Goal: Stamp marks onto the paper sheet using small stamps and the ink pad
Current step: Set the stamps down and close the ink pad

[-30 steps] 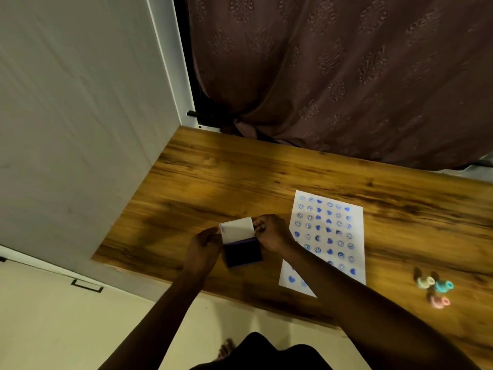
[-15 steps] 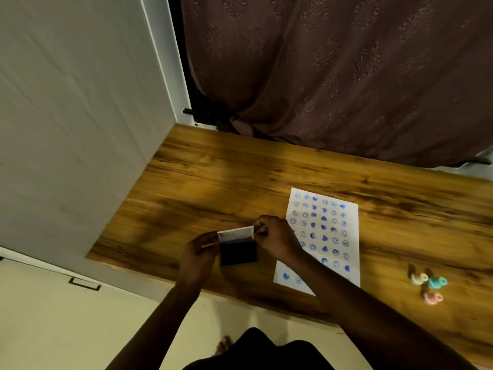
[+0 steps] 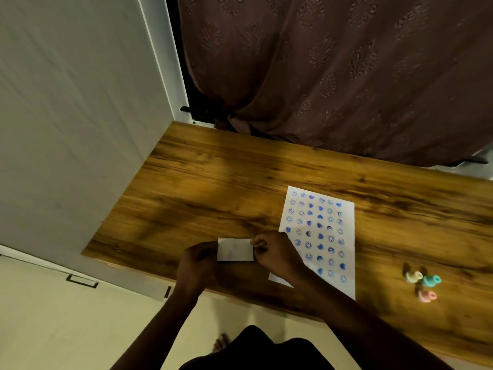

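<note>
Left hand (image 3: 198, 265): curled against the left edge of the ink pad (image 3: 235, 249); fingers bent round that side, gripping it; forearm runs down toward the bottom of the view
Right hand (image 3: 274, 253): closed in a loose fist at the right edge of the ink pad; fingertips pinch that edge; the wrist and forearm cross over the lower left corner of the paper sheet (image 3: 320, 236)
Ink pad: small rectangular case held between both hands near the front edge of the surface (image 3: 213, 188); white lid faces up and covers it, with a faint purple smudge on the lid; whether it rests on the wood or is lifted just above it cannot be told
Paper sheet: white, flat on the surface just to the right of the hands; filled with rows of blue marks, round smiley faces and solid hearts; its lower left part is hidden by the right forearm
Small stamps (image 3: 421, 283): three, clustered on the surface well to the right of the sheet; one cream, one teal, one pink; the teal one touches the cream one, the pink one sits just in front
Surface: wood-grain top, brown with dark streaks
Surroundings: patterned brown curtain (image 3: 346, 76) behind; pale wall panel (image 3: 66, 116) to the left
</note>
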Demonstrator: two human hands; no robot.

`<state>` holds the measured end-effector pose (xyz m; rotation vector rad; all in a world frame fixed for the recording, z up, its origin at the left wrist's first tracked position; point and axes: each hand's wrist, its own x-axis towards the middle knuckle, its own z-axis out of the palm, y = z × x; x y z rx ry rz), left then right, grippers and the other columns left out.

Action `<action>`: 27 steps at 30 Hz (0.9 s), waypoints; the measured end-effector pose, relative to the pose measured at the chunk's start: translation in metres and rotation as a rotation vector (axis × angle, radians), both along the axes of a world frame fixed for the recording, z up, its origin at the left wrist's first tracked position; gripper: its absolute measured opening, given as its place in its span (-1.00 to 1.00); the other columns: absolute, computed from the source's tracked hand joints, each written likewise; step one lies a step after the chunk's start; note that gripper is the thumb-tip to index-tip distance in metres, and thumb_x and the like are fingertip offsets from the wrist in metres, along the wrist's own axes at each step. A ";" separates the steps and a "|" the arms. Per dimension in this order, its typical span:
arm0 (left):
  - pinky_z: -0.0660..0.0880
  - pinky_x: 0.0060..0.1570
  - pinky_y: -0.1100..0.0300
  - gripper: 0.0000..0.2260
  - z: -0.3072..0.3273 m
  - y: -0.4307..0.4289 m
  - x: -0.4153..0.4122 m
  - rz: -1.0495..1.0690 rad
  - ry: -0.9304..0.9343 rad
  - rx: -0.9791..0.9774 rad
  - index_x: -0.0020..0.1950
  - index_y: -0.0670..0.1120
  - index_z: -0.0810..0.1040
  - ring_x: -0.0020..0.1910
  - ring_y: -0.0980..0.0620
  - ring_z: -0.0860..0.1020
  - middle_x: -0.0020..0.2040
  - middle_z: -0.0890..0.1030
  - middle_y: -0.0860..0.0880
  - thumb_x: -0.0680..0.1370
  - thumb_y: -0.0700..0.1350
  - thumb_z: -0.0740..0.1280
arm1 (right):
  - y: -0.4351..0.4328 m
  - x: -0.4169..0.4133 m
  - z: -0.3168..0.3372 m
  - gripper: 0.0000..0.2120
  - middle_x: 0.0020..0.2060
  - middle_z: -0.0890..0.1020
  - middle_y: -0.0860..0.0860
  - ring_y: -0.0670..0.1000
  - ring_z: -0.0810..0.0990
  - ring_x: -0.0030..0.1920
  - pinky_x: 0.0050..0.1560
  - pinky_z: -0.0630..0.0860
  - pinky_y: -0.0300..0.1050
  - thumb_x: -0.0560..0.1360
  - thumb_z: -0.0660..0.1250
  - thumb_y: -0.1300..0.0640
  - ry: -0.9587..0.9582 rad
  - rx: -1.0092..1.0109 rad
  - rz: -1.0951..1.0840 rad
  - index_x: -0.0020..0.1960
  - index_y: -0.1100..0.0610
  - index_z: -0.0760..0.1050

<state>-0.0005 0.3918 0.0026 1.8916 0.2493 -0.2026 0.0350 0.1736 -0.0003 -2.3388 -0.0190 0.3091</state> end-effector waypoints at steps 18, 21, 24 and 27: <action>0.60 0.20 -0.22 -0.75 -0.006 -0.001 0.002 0.001 0.076 0.143 0.27 -0.21 0.64 0.17 -0.24 0.65 0.18 0.69 -0.24 0.60 -0.25 0.37 | 0.014 -0.007 -0.008 -0.84 0.02 0.73 -0.03 -0.04 0.69 0.05 0.22 0.61 -0.04 0.48 0.50 0.17 0.044 0.021 -0.115 0.06 0.08 0.69; 0.60 0.19 -0.24 -0.76 -0.005 -0.001 0.004 0.011 0.085 0.138 0.25 -0.23 0.64 0.16 -0.25 0.65 0.16 0.70 -0.26 0.59 -0.28 0.37 | 0.016 -0.004 -0.007 -0.88 -0.02 0.73 -0.04 -0.03 0.68 0.03 0.21 0.62 0.01 0.44 0.53 0.20 0.076 0.036 -0.158 -0.02 0.09 0.69; 0.60 0.20 -0.22 -0.75 -0.002 -0.003 0.005 0.035 0.102 0.129 0.26 -0.23 0.64 0.17 -0.24 0.65 0.17 0.70 -0.25 0.59 -0.27 0.38 | 0.017 -0.004 -0.004 -0.90 -0.04 0.74 -0.02 -0.02 0.69 0.02 0.21 0.61 0.00 0.43 0.53 0.23 0.086 0.055 -0.192 -0.07 0.11 0.70; 0.61 0.18 -0.18 -0.74 0.000 -0.007 0.005 0.034 0.110 0.115 0.27 -0.28 0.63 0.16 -0.27 0.65 0.15 0.70 -0.28 0.58 -0.32 0.37 | 0.016 -0.006 -0.002 -0.89 -0.04 0.74 0.01 -0.01 0.69 0.02 0.19 0.61 -0.05 0.44 0.52 0.26 0.095 0.079 -0.220 -0.04 0.14 0.70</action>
